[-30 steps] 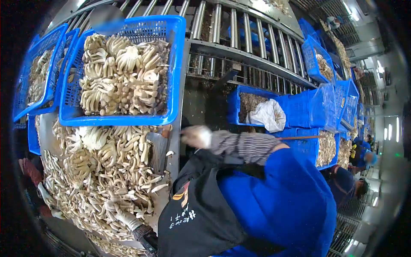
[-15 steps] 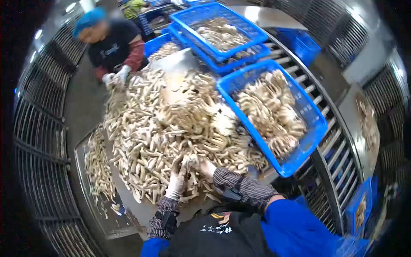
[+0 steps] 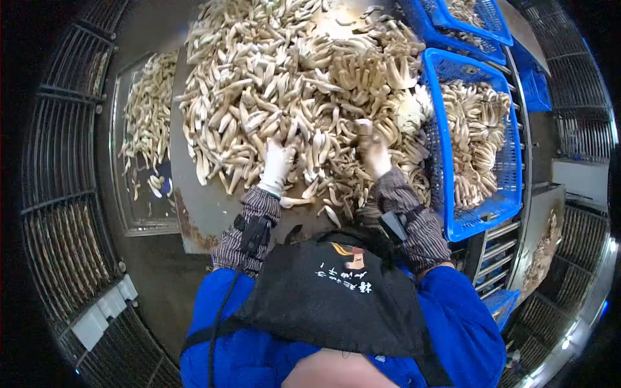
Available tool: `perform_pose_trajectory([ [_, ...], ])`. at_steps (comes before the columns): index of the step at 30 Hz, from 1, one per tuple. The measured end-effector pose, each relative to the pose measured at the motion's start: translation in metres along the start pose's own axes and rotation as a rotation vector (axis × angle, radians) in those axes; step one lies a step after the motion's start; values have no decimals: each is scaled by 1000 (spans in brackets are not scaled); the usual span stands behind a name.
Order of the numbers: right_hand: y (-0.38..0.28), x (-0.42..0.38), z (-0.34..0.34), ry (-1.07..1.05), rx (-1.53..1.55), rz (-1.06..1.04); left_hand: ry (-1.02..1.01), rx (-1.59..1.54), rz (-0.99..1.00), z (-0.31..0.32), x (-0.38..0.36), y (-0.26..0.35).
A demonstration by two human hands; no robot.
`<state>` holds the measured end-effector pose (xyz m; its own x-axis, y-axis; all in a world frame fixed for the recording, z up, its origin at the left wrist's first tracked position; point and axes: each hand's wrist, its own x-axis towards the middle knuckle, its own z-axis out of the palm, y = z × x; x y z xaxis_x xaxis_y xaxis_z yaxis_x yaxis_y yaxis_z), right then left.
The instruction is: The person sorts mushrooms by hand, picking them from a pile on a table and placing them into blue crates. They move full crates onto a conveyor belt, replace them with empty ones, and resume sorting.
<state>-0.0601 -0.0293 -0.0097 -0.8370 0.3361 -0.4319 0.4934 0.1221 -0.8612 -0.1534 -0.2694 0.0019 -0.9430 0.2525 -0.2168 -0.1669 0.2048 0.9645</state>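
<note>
Left hand (image 3: 277,167): white-gloved, at the mushrooms (image 3: 255,103); finger state cannot be told.
Right hand (image 3: 376,155): among mushrooms; fingers blurred, grip unclear.
Basket (image 3: 485,224): blue, holding mushrooms.

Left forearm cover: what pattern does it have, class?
The cover has dark and pale stripes; head view.

There is one left hand (image 3: 277,167), one right hand (image 3: 375,155), two striped sleeves (image 3: 425,239), one black apron (image 3: 330,304), one big mushroom heap (image 3: 259,97), one smaller heap (image 3: 152,103) at left, one near blue basket (image 3: 442,139) and two stacked blue baskets (image 3: 475,32).

right hand (image 3: 374,152) blurred, mushroom pile (image 3: 259,97) cropped
</note>
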Motion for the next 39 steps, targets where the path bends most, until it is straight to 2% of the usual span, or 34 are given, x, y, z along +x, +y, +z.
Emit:
perform_pose_trajectory([
  [1, 4, -5, -12, 74, -77, -73, 95, 66, 173, 3, -2, -6],
  [2, 4, -19, -23, 186, -207, -143, 86, 71, 187, 5, -2, 0],
  [3, 45, -15, -43, 173, -234, -310, 48, 127, 152, 6, -3, 1],
  [5, 57, -33, -58, 312, -213, -382, -101, 200, 5, 10, -9, 5],
  [7, 67, -53, -71, 422, -297, -448, -185, 597, 276, 18, -22, 8],
  [8, 59, -67, -74, 490, -445, -465, -214, 819, 447, 24, -27, 4],
  [9, 49, -78, -74, 488, -294, -298, -235, 909, 493, 32, -29, -3],
  [10, 40, -86, -73, 484, -143, -130, -245, 934, 443, 41, -31, -5],
  [11, 52, -88, -75, 509, 15, 61, -195, 1009, 501, 46, -32, -7],
  [12, 69, -86, -79, 511, 15, 60, -139, 1083, 560, 50, -29, -8],
  [14, 93, -80, -84, 448, 118, -202, -197, 1119, 512, 55, -12, -10],
  [15, 113, -81, -81, 495, -20, -91, -249, 1153, 463, 57, -4, -12],
  [16, 133, -82, -77, 527, -162, 27, -214, 1130, 600, 53, 6, -35],
  [17, 161, -83, -76, 544, -294, 147, -241, 1056, 556, 45, 13, -37],
  [18, 195, -83, -73, 599, -812, -108, -254, 982, 525, 35, 19, -38],
  [20, 152, -79, -47, 427, -606, -51, -253, 903, 379, 11, 26, -4],
  [22, 101, -66, -8, 253, -487, -38, -200, 782, 237, -12, 48, -1],
  [24, 50, -46, 34, 101, -448, -19, -31, 456, 118, -30, 55, 17],
  [25, 29, -28, 57, 43, -453, 0, 61, 358, 130, -40, 43, 45],
  [26, 12, -14, 75, 1, -449, 11, 65, 132, 94, -46, 58, 12],
  [28, 39, 52, 109, -5, -478, -47, 276, 445, 266, -59, 62, -9],
  [29, 13, 54, 112, 40, -461, -58, 144, 420, 118, -69, 54, 12],
  [31, -43, 47, 107, 105, -387, -381, 49, 184, -33, -82, 35, 34],
  [32, -56, 41, 106, 67, -260, -444, 37, 42, -44, -85, 27, 35],
  [33, -58, 32, 97, -27, -54, -441, -13, 100, 117, -95, 39, -22],
  [35, -46, 9, 76, -122, 199, -279, -18, 2, 161, -100, 21, -87],
  [36, -61, -8, 57, -77, -104, -156, 0, -39, 65, -93, -9, -67],
  [38, 21, 12, 30, 332, -300, -237, 0, -29, -108, -82, -61, -14],
  [39, 41, 9, 12, 526, -404, -323, -147, 169, -542, -84, -87, 9],
])
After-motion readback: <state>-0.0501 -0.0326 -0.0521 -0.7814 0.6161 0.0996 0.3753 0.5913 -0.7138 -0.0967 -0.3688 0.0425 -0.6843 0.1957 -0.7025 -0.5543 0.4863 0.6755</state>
